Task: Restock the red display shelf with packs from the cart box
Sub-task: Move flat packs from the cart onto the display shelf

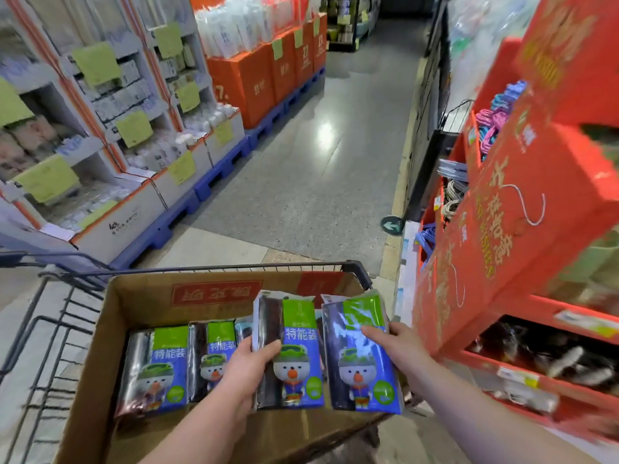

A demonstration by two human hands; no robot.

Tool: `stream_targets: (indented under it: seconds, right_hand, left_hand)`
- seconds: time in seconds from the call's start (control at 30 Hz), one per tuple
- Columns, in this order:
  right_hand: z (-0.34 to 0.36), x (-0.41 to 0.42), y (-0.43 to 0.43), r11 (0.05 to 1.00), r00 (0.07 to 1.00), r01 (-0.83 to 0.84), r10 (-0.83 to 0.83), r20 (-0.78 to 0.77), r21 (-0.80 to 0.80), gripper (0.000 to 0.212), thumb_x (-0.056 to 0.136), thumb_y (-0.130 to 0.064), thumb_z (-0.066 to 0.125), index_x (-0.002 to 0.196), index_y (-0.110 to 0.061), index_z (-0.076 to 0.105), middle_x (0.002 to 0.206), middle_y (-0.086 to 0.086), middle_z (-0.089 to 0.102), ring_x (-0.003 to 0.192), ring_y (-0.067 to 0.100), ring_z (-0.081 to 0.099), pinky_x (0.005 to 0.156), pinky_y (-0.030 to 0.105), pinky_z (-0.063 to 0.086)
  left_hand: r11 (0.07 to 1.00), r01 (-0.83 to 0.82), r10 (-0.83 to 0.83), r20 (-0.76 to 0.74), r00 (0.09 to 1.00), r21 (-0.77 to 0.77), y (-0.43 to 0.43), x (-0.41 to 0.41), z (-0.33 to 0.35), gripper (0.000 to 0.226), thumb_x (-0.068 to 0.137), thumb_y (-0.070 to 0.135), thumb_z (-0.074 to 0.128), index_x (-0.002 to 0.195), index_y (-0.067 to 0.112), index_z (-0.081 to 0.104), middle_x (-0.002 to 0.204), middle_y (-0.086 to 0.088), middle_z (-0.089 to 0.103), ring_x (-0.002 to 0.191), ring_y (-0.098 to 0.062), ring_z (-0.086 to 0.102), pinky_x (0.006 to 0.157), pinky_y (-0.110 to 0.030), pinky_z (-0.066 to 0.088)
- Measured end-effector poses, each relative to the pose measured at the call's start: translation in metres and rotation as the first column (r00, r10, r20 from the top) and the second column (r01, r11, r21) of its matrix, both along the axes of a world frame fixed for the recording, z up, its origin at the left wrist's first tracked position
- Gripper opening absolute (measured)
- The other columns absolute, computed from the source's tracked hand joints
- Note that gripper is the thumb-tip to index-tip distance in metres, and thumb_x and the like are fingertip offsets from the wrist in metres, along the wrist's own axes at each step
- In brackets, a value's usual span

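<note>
1. Gripping left pack (pixel 291 349) with left hand (pixel 246 366), thumb curling over its front, upright above the box (pixel 140 296).
2. Clasping right pack (pixel 360 366) with right hand (pixel 397 343), fingers lying across its face, over the box's right edge.

The person's bare left forearm (pixel 201 420) and right forearm (pixel 469 406) reach forward from below, hands level and close together. The left hand (pixel 249 366) grips a pack (pixel 298 349) by its left edge, thumb laid across the front, fingers hidden behind. The right hand (pixel 397 344) holds a second pack (pixel 360 370) by its right edge, thumb stretched over the front, other fingers out of sight.
</note>
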State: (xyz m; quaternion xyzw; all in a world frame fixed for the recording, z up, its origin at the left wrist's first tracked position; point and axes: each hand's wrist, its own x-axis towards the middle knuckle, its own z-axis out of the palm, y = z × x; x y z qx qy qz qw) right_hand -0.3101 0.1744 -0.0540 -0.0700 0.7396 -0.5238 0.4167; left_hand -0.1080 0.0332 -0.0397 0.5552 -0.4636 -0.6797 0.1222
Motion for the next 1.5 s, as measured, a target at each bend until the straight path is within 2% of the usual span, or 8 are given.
stream_targets:
  seconds: [0.2,0.37,0.57,0.73,0.8,1.2,1.33,1.5]
  right_hand:
    - [0.036,-0.001,0.069,0.986,0.984,0.16,-0.163,-0.076,-0.045,0.014,0.082,-0.014,0.073,0.087,-0.002,0.07,0.065,0.003,0.072,0.052,0.01,0.067,0.047,0.016,0.048]
    - [0.062,-0.012,0.135,0.949,0.934,0.309,-0.315,-0.167,-0.059,0.019,0.084,-0.019,0.071,0.086,0.0,0.07,0.06,-0.001,0.07,0.048,0.007,0.063,0.044,0.014,0.046]
    - [0.087,-0.02,0.235,0.866,0.847,0.494,-0.5,-0.18,-0.077,0.031,0.084,-0.025,0.071,0.095,0.004,0.069,0.085,0.016,0.075,0.066,0.021,0.068,0.055,0.023,0.054]
    - [0.115,-0.034,0.332,0.794,0.768,0.595,-0.608,-0.201,-0.123,0.025,0.087,-0.024,0.068,0.09,0.001,0.068,0.083,0.016,0.074,0.059,0.019,0.068,0.046,0.02,0.049]
    - [0.125,-0.043,0.371,0.766,0.738,0.627,-0.643,-0.208,-0.142,0.023,0.086,-0.025,0.069,0.089,-0.002,0.067,0.081,0.014,0.074,0.061,0.021,0.069,0.047,0.022,0.05]
    - [0.165,-0.126,0.533,0.753,0.692,0.627,-0.656,-0.302,-0.2,0.031,0.086,-0.031,0.067,0.088,0.0,0.069,0.08,0.015,0.075,0.073,0.031,0.071,0.068,0.04,0.059]
    - [0.177,-0.158,0.544,0.762,0.712,0.598,-0.647,-0.273,-0.249,0.025,0.089,-0.024,0.065,0.088,0.001,0.067,0.078,0.017,0.074,0.059,0.024,0.069,0.049,0.028,0.055]
    - [0.18,-0.205,0.528,0.792,0.697,0.555,-0.61,-0.377,-0.256,0.02,0.089,-0.025,0.064,0.095,-0.005,0.067,0.086,0.01,0.075,0.071,0.021,0.07,0.058,0.027,0.053]
  left_hand:
    - [0.985,0.17,-0.166,-0.157,0.974,0.008,0.033,-0.026,0.026,0.012,0.093,0.01,0.058,0.104,0.005,0.059,0.077,-0.012,0.072,0.056,-0.022,0.068,0.04,-0.026,0.05]
    - [0.936,0.35,-0.327,-0.278,0.903,0.035,0.072,-0.065,0.04,0.018,0.093,0.009,0.057,0.11,0.002,0.06,0.082,-0.017,0.074,0.06,-0.027,0.071,0.046,-0.031,0.054]
    - [0.843,0.538,-0.505,-0.338,0.794,0.004,0.143,-0.126,0.062,0.017,0.092,0.011,0.059,0.106,0.002,0.061,0.08,-0.018,0.074,0.058,-0.028,0.07,0.044,-0.032,0.053]
    - [0.761,0.647,-0.61,-0.39,0.69,-0.044,0.226,-0.185,0.073,0.028,0.09,0.013,0.061,0.117,0.004,0.059,0.101,-0.02,0.072,0.089,-0.038,0.07,0.081,-0.054,0.056]
    - [0.746,0.663,-0.627,-0.401,0.668,-0.061,0.263,-0.204,0.079,0.023,0.091,0.01,0.06,0.113,0.005,0.061,0.1,-0.02,0.072,0.087,-0.036,0.07,0.074,-0.048,0.058]
    - [0.676,0.729,-0.699,-0.405,0.59,-0.105,0.421,-0.298,0.109,0.026,0.091,0.014,0.062,0.116,0.009,0.062,0.1,-0.019,0.073,0.093,-0.041,0.069,0.082,-0.057,0.054]
    - [0.687,0.715,-0.7,-0.384,0.602,-0.131,0.434,-0.316,0.119,0.026,0.09,0.016,0.064,0.115,0.012,0.062,0.101,-0.016,0.073,0.093,-0.038,0.069,0.087,-0.056,0.053]
    - [0.714,0.667,-0.693,-0.354,0.628,-0.212,0.419,-0.349,0.136,0.026,0.089,0.016,0.065,0.114,0.011,0.062,0.097,-0.013,0.075,0.088,-0.033,0.071,0.078,-0.045,0.056]
